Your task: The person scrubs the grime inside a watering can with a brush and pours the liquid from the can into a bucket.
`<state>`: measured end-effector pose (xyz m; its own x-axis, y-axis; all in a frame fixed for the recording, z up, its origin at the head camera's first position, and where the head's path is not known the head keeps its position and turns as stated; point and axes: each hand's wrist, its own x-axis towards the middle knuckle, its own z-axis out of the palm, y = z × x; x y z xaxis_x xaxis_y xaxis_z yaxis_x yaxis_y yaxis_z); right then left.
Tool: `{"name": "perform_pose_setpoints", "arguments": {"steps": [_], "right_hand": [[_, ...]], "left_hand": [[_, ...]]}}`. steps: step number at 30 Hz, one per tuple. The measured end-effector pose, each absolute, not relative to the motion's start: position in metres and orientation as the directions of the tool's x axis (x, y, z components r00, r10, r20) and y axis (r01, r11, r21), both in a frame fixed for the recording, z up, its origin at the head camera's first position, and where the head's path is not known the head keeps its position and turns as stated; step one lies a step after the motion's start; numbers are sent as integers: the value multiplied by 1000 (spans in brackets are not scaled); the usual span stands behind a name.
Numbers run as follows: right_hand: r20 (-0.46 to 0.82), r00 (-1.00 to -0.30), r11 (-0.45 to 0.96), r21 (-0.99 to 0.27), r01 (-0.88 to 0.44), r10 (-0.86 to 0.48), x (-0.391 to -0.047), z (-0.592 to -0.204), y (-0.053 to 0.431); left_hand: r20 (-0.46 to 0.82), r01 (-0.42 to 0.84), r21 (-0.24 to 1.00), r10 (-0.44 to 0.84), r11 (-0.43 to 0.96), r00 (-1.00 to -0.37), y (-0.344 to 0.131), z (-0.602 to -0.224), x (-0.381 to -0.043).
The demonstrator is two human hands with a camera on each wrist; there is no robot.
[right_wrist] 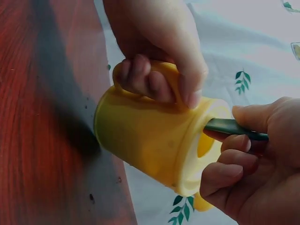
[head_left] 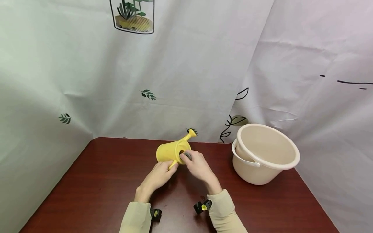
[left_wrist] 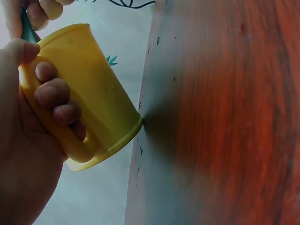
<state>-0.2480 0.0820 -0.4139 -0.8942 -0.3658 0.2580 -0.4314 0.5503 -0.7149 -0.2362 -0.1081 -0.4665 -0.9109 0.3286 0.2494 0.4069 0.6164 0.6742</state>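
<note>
A yellow watering can (head_left: 166,152) lies tipped over in the head view, its round mouth facing right and its spout pointing up and right toward the wall. My left hand (head_left: 157,176) grips the can's side handle, fingers curled through the loop in both wrist views. With thumb and fingers, my right hand (head_left: 199,168) pinches a slim dark green handle (right_wrist: 234,127) at the can's mouth. The far end of that handle goes inside the can, so the kind of tool is hidden. In the left wrist view, the can's bottom rim is close to the tabletop; contact is unclear.
At the right of the dark red wooden table (head_left: 110,184) stands a cream bucket (head_left: 256,176) with a bail handle; a second cream tub (head_left: 268,145) sits tilted inside it. A white cloth with leaf prints (head_left: 186,71) hangs behind the table.
</note>
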Motion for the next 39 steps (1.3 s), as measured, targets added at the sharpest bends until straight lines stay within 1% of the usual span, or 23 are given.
{"name": "perform_pose_setpoints", "arguments": {"steps": [10, 18, 23, 36, 39], "right_hand": [[199, -903, 502, -775, -383, -381, -244, -402, 96], [254, -900, 496, -764, -412, -355, -244, -396, 103], [269, -906, 488, -773, -406, -328, -243, -393, 109], [228, -916, 482, -794, -371, -330, -246, -399, 106], [208, -914, 485, -795, -365, -347, -246, -400, 103]], "left_hand": [[234, 391, 681, 322, 619, -917, -107, -464, -236], [226, 381, 690, 317, 616, -921, -107, -464, -237], [220, 378, 691, 319, 616, -922, -106, -464, -237], [229, 384, 688, 318, 616, -920, -108, -464, -236], [224, 377, 695, 314, 612, -923, -108, -463, -235]]}}
